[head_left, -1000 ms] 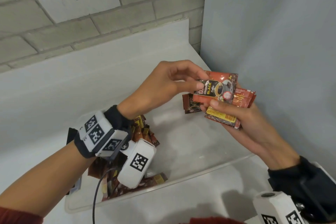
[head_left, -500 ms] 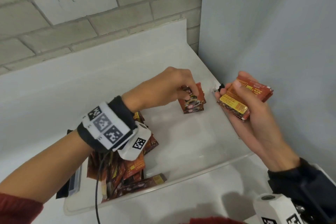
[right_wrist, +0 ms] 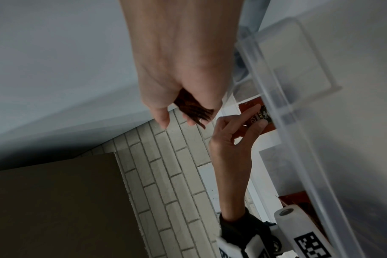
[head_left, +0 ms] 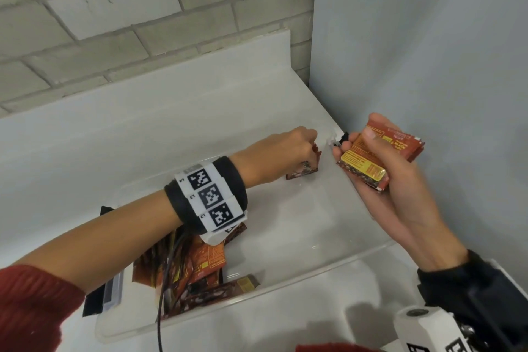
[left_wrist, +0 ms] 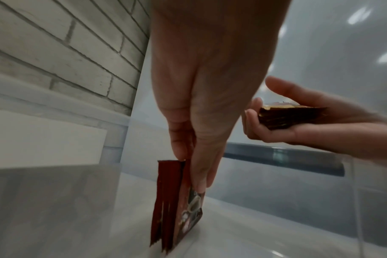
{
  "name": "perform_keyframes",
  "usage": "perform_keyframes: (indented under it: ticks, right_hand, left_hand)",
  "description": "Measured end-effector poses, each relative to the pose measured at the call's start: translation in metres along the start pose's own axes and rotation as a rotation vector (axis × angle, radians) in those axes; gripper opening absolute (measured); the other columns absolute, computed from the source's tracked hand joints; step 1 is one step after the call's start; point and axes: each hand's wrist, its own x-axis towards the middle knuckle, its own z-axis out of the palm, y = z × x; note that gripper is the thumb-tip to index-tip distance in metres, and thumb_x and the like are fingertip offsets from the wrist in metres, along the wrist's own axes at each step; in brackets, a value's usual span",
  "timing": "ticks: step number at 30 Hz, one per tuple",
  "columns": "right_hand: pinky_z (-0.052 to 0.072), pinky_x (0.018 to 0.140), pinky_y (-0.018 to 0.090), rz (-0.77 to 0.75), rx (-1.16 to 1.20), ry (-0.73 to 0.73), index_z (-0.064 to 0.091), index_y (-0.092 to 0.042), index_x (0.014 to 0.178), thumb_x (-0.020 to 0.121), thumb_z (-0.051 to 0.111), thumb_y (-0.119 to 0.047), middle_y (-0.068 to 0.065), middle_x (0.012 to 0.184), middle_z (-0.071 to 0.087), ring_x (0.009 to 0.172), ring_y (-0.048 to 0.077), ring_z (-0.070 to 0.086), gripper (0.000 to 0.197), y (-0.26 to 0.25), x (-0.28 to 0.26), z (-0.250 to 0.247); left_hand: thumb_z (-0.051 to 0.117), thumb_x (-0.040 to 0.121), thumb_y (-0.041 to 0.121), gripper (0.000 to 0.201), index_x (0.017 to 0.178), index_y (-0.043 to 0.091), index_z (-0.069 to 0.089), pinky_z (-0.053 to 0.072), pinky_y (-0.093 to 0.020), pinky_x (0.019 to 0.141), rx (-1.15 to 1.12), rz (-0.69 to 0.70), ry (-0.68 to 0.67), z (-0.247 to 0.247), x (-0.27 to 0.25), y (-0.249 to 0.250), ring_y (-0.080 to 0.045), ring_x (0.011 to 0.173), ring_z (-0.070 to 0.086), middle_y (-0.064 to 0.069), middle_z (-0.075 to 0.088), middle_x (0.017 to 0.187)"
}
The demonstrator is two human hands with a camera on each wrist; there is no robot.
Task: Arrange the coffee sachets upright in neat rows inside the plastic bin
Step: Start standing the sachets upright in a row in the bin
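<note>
Sachets (head_left: pixel 303 173) half hidden under left hand (head_left: pixel 288 151) pinching them; right hand (head_left: pixel 380 180) clasps stack (head_left: pixel 371 160)

Your left hand now sets its sachets upright on the bin floor; your right hand draws away with the stack.

A second ago your left hand (head_left: pixel 288 151) pinches a sachet off the stack above the bin; now it is down in the plastic bin's (head_left: pixel 328 264) far right corner, fingers (left_wrist: pixel 201 167) gripping the upright sachets (left_wrist: pixel 177 214) whose lower edges touch the floor. Your right hand (head_left: pixel 397 188) no longer meets the left: it holds the remaining stack of sachets (head_left: pixel 371 161) off to the right, tilted, thumb on top.
</note>
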Motion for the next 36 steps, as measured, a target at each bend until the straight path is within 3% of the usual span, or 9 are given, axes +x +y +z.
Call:
perform_keyframes:
  ticks: [5,9,17,20,22,24,27,32,36]
  right_hand:
    - [0.054,0.092,0.037,0.006,0.003,-0.019,0.054,-0.016,0.116,0.076,0.064,-0.012,0.007,0.083,0.062,0.074,0.018,0.066,0.041,0.000,0.001,0.000]
    - [0.056,0.088,0.037,0.017,0.022,-0.028,0.055,-0.016,0.114,0.077,0.063,-0.015,0.007,0.081,0.063,0.075,0.019,0.066,0.039,0.000,0.001,0.000]
    - [0.057,0.077,0.034,0.090,0.025,-0.051,0.059,-0.012,0.110,0.079,0.052,-0.012,0.012,0.084,0.063,0.077,0.024,0.065,0.032,-0.001,0.001,-0.002]
    - [0.056,0.078,0.035,0.100,-0.022,-0.070,0.059,-0.011,0.111,0.088,0.046,-0.004,0.015,0.088,0.064,0.080,0.027,0.067,0.028,0.000,0.002,-0.004]
    - [0.057,0.084,0.036,0.099,-0.057,-0.094,0.060,-0.013,0.110,0.082,0.051,-0.004,0.017,0.093,0.065,0.085,0.028,0.068,0.031,0.001,0.002,-0.004]
    - [0.057,0.085,0.033,0.093,-0.098,-0.103,0.062,-0.016,0.109,0.077,0.056,-0.008,0.016,0.099,0.065,0.090,0.026,0.069,0.034,0.001,0.002,-0.004]
    - [0.058,0.079,0.029,0.082,-0.182,-0.109,0.064,-0.020,0.109,0.078,0.059,-0.010,0.011,0.105,0.068,0.094,0.022,0.069,0.034,0.001,0.002,-0.005]
    - [0.057,0.073,0.027,0.086,-0.216,-0.137,0.062,-0.022,0.115,0.081,0.058,-0.011,0.005,0.111,0.070,0.096,0.017,0.069,0.035,0.002,0.002,-0.004]
    - [0.057,0.082,0.031,0.085,-0.239,-0.168,0.055,-0.016,0.126,0.085,0.056,-0.012,0.008,0.117,0.069,0.105,0.022,0.068,0.041,0.002,0.001,-0.004]
  left_hand:
    - [0.069,0.079,-0.006,0.034,0.106,0.015,0.072,0.049,-0.041,0.053,0.085,0.017,0.100,0.007,0.000,-0.001,-0.027,0.096,0.047,-0.010,0.046,0.100]
    - [0.075,0.073,-0.006,0.030,0.096,0.014,0.074,0.041,-0.033,0.045,0.139,0.039,0.142,0.010,0.001,-0.002,-0.026,0.089,0.047,-0.009,0.044,0.094]
    - [0.074,0.075,-0.003,0.017,0.086,0.010,0.075,0.031,-0.030,0.052,0.151,0.109,0.210,0.017,0.003,-0.005,-0.030,0.075,0.052,-0.011,0.051,0.081]
    - [0.071,0.079,-0.002,0.010,0.087,0.003,0.073,0.040,-0.034,0.050,0.039,0.106,0.249,0.015,0.001,-0.007,-0.031,0.075,0.055,-0.014,0.054,0.080]
    - [0.063,0.088,0.003,0.011,0.096,0.003,0.071,0.048,-0.042,0.060,-0.055,0.055,0.241,0.010,0.000,-0.009,-0.027,0.079,0.053,-0.012,0.054,0.084]
    - [0.055,0.095,0.009,0.020,0.108,0.006,0.070,0.045,-0.028,0.075,-0.202,-0.015,0.239,0.000,-0.002,-0.013,-0.016,0.082,0.047,-0.005,0.052,0.090]
    - [0.049,0.099,0.019,0.025,0.113,0.009,0.068,0.040,-0.009,0.073,-0.391,-0.059,0.343,-0.020,-0.008,-0.013,-0.008,0.079,0.054,-0.001,0.062,0.095]
    - [0.057,0.093,0.031,0.026,0.110,0.013,0.068,0.054,-0.025,0.079,-0.812,-0.116,0.283,-0.041,-0.021,0.005,-0.008,0.086,0.065,0.001,0.070,0.095]
    - [0.074,0.081,0.016,0.032,0.110,0.005,0.065,0.053,-0.038,0.081,-0.975,-0.120,0.267,-0.041,-0.027,0.015,-0.024,0.088,0.064,-0.013,0.068,0.095]
